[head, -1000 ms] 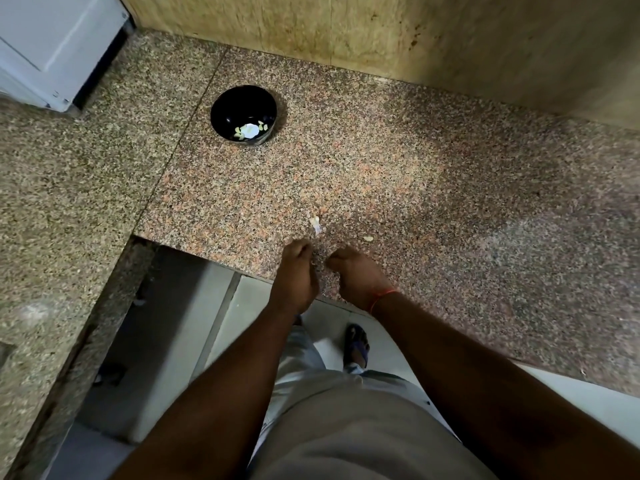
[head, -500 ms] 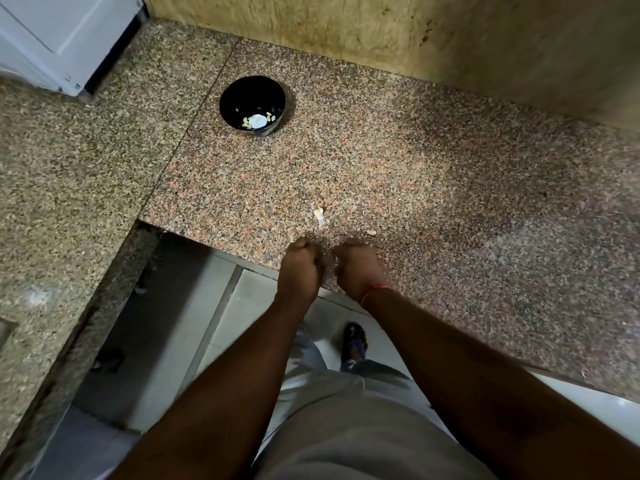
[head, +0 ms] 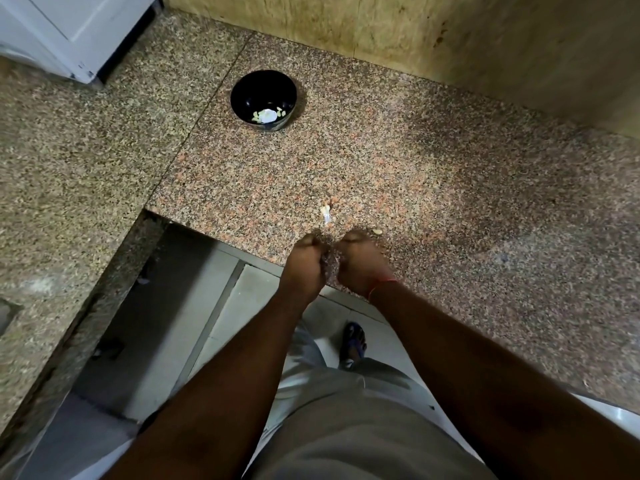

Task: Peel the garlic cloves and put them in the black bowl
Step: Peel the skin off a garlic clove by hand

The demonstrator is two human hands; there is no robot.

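The black bowl (head: 242, 85) stands on the granite counter at the back left, with a few peeled garlic cloves (head: 266, 115) at its bottom. My left hand (head: 304, 265) and my right hand (head: 362, 263) hover side by side over the counter's front edge, far in front of the bowl. Both are knuckles-up, with their fingers curled in toward each other in a pinch. The garlic clove between them is hidden behind the fingers. A white scrap of peel (head: 326, 214) lies just beyond the hands, and a small pale piece (head: 377, 232) lies by my right hand.
The speckled granite counter (head: 450, 188) forms an L, with its other leg running along the left. A white appliance (head: 69, 32) stands at the back left corner. A stained tan wall (head: 415, 36) closes the back. Below the counter edge are floor tiles and my foot (head: 353, 341).
My two hands have drawn closer together at the counter edge, from a small gap to almost touching. The bowl and the peel scrap lie as before.
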